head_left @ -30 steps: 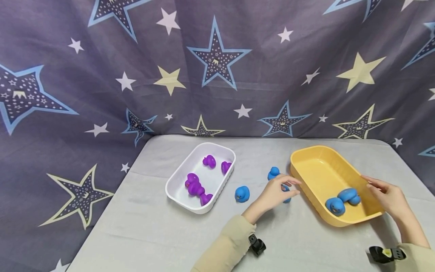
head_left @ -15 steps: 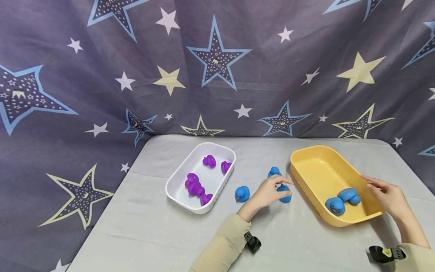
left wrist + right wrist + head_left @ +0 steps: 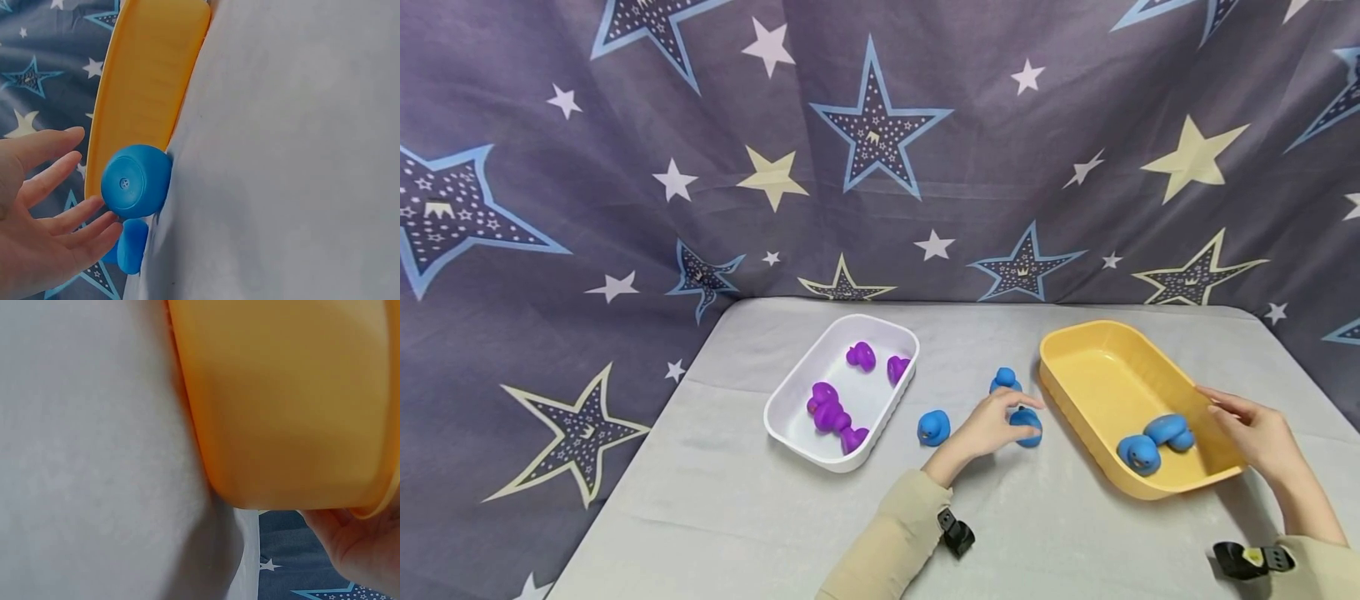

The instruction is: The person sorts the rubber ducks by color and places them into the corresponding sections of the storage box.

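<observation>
My left hand (image 3: 988,425) is beside a blue rubber duck (image 3: 1026,427), fingers spread and relaxed around it in the head view. From the left wrist, the same duck (image 3: 136,181) shows its round base, tipped on its side close to the fingertips; contact is unclear. A second blue duck (image 3: 1004,380) sits just behind, and a third (image 3: 933,427) lies to the left. On the right, my right hand (image 3: 1255,433) holds the rim of a yellow tray (image 3: 1101,358), which contains two blue ducks (image 3: 1153,446). The right wrist view shows the tray's outer wall (image 3: 287,412).
A white tray (image 3: 790,400) with several purple ducks (image 3: 831,412) stands on the left of the cloth-covered table (image 3: 715,500). Behind the table hangs a dark star-patterned curtain (image 3: 880,225).
My left hand has moved slightly left, away from the yellow tray, and now is around the near blue duck, which shows more fully. The right hand has stayed on the rim.
</observation>
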